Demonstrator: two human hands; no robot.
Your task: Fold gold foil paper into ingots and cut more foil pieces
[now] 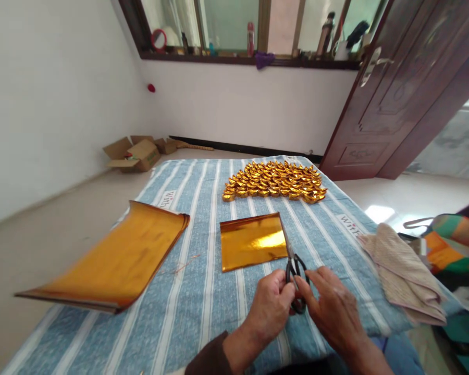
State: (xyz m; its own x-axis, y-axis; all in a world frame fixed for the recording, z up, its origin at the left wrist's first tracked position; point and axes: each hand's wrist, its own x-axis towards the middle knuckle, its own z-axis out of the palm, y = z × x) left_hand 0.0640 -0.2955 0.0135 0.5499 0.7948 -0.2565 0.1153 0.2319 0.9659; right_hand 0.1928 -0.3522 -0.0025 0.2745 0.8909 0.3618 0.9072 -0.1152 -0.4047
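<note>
Black-handled scissors are between my two hands, their blades pointing away along the right edge of a shiny gold foil sheet. My left hand is closed around the left handle loop. On the other side, my right hand has its thumb and fingers closed at the right loop. The foil sheet lies flat on the blue striped cloth. To the left rests a large curled stack of gold foil sheets. Beyond the single sheet sit many folded gold foil ingots in packed rows.
A folded beige towel lies at the table's right edge, with a colourful bag beyond it. An opened cardboard box stands on the floor at back left. A dark red door is at right. Bottles line the window sill.
</note>
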